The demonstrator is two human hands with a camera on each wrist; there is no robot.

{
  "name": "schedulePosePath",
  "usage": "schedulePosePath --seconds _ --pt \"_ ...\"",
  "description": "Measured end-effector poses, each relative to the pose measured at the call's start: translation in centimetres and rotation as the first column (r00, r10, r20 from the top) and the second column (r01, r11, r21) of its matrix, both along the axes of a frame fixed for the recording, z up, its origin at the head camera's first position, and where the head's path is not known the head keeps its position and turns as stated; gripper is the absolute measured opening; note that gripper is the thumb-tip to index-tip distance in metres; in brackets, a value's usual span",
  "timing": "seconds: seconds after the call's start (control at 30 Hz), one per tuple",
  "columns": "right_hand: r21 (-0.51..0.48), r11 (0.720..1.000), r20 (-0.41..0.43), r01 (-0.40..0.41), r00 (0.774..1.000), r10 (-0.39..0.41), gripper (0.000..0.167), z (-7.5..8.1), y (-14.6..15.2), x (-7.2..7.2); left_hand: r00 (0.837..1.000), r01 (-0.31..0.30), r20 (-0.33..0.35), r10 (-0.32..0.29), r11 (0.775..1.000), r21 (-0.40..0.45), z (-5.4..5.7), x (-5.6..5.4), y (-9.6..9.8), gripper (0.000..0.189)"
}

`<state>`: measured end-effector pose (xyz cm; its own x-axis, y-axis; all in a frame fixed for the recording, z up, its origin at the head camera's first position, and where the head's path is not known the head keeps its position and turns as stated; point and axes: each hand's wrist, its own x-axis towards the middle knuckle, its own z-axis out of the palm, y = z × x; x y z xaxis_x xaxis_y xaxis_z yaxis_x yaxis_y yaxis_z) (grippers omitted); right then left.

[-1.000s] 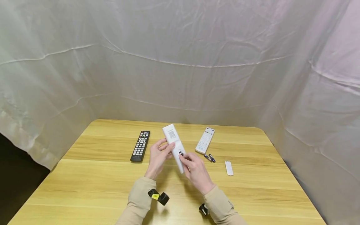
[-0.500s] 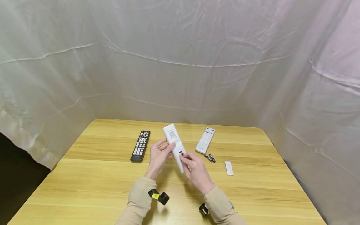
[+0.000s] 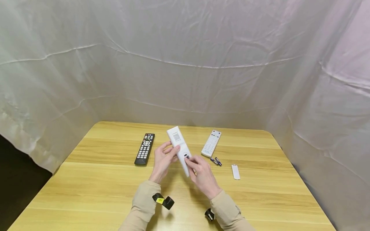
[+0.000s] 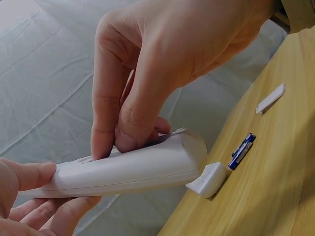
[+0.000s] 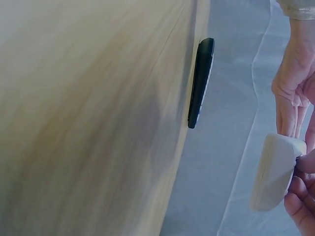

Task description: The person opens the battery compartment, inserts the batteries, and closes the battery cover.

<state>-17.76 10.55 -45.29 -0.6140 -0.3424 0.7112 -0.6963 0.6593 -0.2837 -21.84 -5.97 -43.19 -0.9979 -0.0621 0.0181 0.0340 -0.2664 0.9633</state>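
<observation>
My left hand (image 3: 164, 158) grips a white remote control (image 3: 176, 136) tilted above the table, thumb on its back and fingers underneath. Its back faces up, with a printed label near the far end and an uncovered battery compartment (image 3: 185, 155) near the close end. At that compartment, my right hand (image 3: 203, 176) pinches a small dark battery (image 3: 188, 157), mostly hidden by the fingers. In the left wrist view, the right thumb and index finger (image 4: 104, 132) reach down into the compartment. The right wrist view catches the white remote end-on, with fingertips at its opening.
A black remote control (image 3: 145, 149) lies to the left on the wooden table (image 3: 101, 183). To the right are another white remote control (image 3: 211, 143), face up, two blue batteries (image 3: 216, 161) and a white battery cover (image 3: 235, 172). Pale curtains (image 3: 185, 89) surround the table.
</observation>
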Motion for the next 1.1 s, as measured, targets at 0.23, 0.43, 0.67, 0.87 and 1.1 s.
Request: schedulePosePath --seconds 0.23,0.43,0.67,0.87,1.1 --pt "-0.016 1.0 0.018 -0.007 1.0 0.007 0.035 0.03 -0.02 0.04 1.0 0.0 0.001 0.0 1.0 -0.003 0.07 0.06 -0.04 0.04" --pt "-0.09 0.995 0.066 -0.039 0.997 0.045 0.03 0.13 -0.03 0.01 1.0 -0.001 0.004 0.001 1.0 0.004 0.08 -0.02 -0.06 0.041" --pt "-0.176 0.98 0.059 -0.096 0.992 0.108 0.025 0.15 0.08 -0.25 1.0 0.0 0.0 0.0 1.0 0.0 0.11 -0.04 -0.21 0.043" --pt "-0.223 0.967 0.003 -0.125 0.992 0.129 0.024 0.04 0.28 -0.56 1.0 -0.005 0.007 0.004 1.0 0.01 0.14 -0.03 -0.24 0.043" --pt "-0.279 0.955 0.015 -0.104 0.994 0.113 0.021 0.44 0.87 -0.83 1.0 -0.017 0.023 0.017 1.0 0.002 0.26 0.0 -0.17 0.043"
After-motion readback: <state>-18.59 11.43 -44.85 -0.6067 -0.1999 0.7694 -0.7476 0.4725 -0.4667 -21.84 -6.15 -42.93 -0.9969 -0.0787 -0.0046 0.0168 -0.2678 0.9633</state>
